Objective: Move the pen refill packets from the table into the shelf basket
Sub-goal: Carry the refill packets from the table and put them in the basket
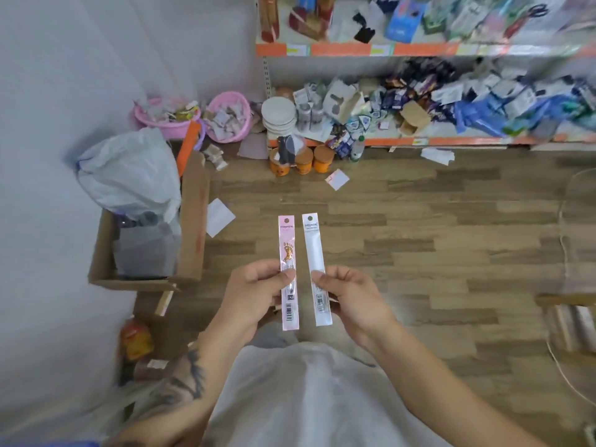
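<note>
Two refill packets upright side by side above the floor, apart: left packet pinched in left hand, right packet in right hand. Cardboard box to the left against the wall, bag in it. Two baskets behind the box. Shelf ahead to the right, heaped with goods; jars on the floor before it.

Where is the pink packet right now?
In the head view the pink packet is near the middle, pinched upright in the left hand, just left of the white packet that the right hand holds, above the wooden floor.
</note>
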`<state>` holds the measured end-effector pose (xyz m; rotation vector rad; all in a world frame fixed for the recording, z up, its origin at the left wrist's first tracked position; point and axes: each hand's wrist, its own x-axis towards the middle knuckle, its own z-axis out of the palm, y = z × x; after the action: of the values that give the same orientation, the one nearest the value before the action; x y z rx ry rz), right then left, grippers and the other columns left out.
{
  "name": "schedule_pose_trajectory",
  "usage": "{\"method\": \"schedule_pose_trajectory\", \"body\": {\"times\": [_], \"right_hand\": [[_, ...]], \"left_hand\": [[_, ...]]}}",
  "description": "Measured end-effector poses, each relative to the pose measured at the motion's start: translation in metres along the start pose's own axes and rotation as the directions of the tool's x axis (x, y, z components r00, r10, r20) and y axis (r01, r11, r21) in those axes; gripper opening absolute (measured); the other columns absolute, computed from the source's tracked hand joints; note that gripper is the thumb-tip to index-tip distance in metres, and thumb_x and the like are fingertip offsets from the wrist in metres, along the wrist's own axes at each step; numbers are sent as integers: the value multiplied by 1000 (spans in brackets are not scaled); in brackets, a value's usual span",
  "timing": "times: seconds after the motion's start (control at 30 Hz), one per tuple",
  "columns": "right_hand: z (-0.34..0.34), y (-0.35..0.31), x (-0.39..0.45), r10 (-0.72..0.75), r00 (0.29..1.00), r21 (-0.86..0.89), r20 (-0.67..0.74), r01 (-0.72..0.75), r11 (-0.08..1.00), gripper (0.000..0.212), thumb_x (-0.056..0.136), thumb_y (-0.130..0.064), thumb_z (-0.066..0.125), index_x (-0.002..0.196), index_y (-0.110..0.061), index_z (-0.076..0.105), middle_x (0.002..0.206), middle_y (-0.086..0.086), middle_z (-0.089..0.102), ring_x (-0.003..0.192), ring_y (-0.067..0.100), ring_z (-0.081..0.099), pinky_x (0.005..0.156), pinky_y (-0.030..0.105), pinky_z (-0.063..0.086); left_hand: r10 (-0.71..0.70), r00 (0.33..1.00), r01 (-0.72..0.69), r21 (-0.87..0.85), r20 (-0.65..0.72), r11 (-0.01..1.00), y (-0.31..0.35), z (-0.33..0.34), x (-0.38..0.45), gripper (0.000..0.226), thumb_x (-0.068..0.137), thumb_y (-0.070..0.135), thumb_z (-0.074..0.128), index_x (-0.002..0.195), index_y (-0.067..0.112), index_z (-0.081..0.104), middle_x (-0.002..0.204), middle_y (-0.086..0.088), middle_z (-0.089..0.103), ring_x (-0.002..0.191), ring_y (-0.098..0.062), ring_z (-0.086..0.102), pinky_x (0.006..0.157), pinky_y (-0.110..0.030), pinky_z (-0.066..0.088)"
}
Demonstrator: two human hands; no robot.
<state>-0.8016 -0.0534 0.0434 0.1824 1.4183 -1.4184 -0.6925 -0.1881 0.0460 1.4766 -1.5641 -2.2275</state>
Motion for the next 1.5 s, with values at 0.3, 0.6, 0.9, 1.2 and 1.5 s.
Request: {"method": "schedule_pose_trajectory", "body": {"times": [0.3, 0.6, 0.9, 1.2, 1.5], "right_hand": [[42, -116, 90, -180, 982, -134, -63, 171, 976, 15, 98, -9, 67, 84, -4, 72, 89, 17, 74, 79, 27, 66, 71, 30, 51], [60, -177, 142, -191, 975, -98, -113, 181, 979, 20, 98, -6, 66, 79, -9, 74, 85, 16, 75, 71, 23, 70, 65, 29, 55], [56, -266, 226, -234, 968, -102, -90, 225, 969, 12, 97, -8, 68, 99, -1, 77, 86, 15, 77, 65, 18, 68, 58, 25, 53], [44, -437, 300, -381, 924, -165, 33, 381, 910, 13, 99, -14, 67, 98, -7, 77, 94, 14, 79, 86, 30, 75, 75, 38, 57], [23, -579, 329, -507, 860, 39, 61, 505, 862, 20, 102, -17, 62, 101, 0, 74, 98, 20, 77, 82, 29, 73, 68, 36, 59]], "left_hand": [[55, 993, -57, 18, 107, 998, 108, -17, 111, 17, 94, 6, 72, 109, 13, 79, 100, -3, 81, 93, -19, 76, 80, -29, 55], [43, 993, -49, 48, 111, 998, 163, -16, 183, 22, 93, 9, 75, 115, 13, 78, 102, 1, 80, 96, -16, 75, 80, -26, 55], [59, 997, -58, -12, 55, 998, 238, 11, 267, 18, 95, 8, 72, 108, 18, 79, 102, -4, 80, 98, -27, 76, 96, -49, 58], [188, 980, -195, -150, -61, 969, 381, 79, 346, 17, 100, 1, 60, 112, 9, 70, 93, -17, 75, 76, -31, 74, 71, -46, 63], [393, 919, -382, -265, -11, 885, 505, 178, 403, 24, 90, 13, 73, 115, 13, 75, 108, -13, 78, 100, -34, 74, 89, -49, 58]]}}
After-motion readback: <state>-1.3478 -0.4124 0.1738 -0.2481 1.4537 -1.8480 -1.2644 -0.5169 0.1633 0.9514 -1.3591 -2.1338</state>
